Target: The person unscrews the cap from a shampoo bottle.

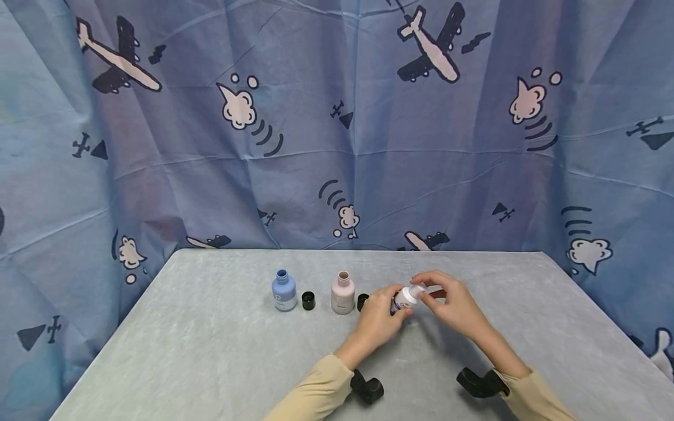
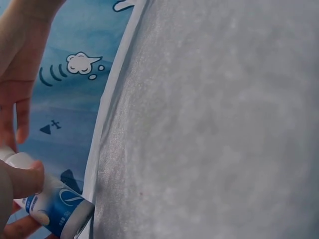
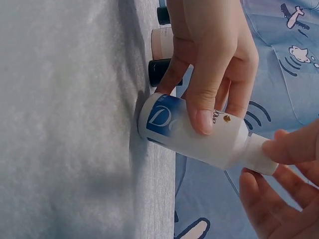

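Observation:
My left hand (image 1: 377, 317) grips a small white bottle (image 1: 404, 299) with a blue label round its body. The bottle is tilted, its top toward my right hand (image 1: 457, 305). Fingers and thumb of the right hand pinch the white cap (image 3: 259, 155) at the bottle's neck. In the right wrist view the bottle's base is right at the tabletop. Left of the hands stand a pink bottle (image 1: 343, 297) and a blue bottle (image 1: 284, 294), both upright with uncovered mouths.
A black cap (image 1: 308, 300) lies between the blue and pink bottles. Another black cap (image 1: 362, 300) sits beside the pink bottle, partly behind my left hand. Everything rests on a pale grey table (image 1: 210, 351), with a blue patterned curtain (image 1: 295, 88) behind it.

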`<control>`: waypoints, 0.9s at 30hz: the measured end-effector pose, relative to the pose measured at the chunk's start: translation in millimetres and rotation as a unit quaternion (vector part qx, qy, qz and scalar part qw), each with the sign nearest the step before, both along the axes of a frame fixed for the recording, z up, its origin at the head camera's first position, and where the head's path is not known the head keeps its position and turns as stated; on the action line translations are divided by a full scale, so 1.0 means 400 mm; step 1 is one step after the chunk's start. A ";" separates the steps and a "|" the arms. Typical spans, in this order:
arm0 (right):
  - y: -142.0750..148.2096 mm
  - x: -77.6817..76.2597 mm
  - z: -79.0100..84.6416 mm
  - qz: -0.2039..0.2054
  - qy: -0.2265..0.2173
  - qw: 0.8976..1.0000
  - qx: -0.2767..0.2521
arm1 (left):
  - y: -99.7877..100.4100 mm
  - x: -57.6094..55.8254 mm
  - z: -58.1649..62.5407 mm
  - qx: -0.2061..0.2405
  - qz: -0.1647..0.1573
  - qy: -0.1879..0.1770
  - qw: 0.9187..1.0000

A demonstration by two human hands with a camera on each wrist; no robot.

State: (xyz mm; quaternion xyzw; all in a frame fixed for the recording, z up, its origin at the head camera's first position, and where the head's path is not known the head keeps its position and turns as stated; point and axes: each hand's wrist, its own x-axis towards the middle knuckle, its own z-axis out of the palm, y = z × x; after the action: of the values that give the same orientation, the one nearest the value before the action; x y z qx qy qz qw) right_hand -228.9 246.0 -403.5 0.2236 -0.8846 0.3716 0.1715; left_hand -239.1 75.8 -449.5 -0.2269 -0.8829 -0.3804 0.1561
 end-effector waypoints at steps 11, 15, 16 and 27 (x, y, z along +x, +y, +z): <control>-0.008 0.007 0.002 -0.061 -0.050 0.997 -0.010 | -0.001 0.004 0.002 0.013 0.008 0.014 1.000; -0.011 0.010 0.004 -0.086 -0.049 0.995 0.000 | -0.002 0.007 0.005 0.015 0.013 0.012 1.000; -0.011 0.011 0.005 -0.088 -0.047 0.995 0.003 | -0.002 0.008 0.006 0.014 0.014 0.012 1.000; 0.003 0.007 0.015 -0.020 -0.044 0.999 -0.002 | -0.002 0.007 0.009 0.022 0.013 -0.002 1.000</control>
State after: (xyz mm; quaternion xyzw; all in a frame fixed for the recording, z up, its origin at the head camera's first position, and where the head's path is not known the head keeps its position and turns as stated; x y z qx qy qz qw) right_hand -225.9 247.3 -397.7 0.1886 -0.8948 0.3795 0.1402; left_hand -236.3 74.9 -446.1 -0.2109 -0.8774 -0.3986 0.1639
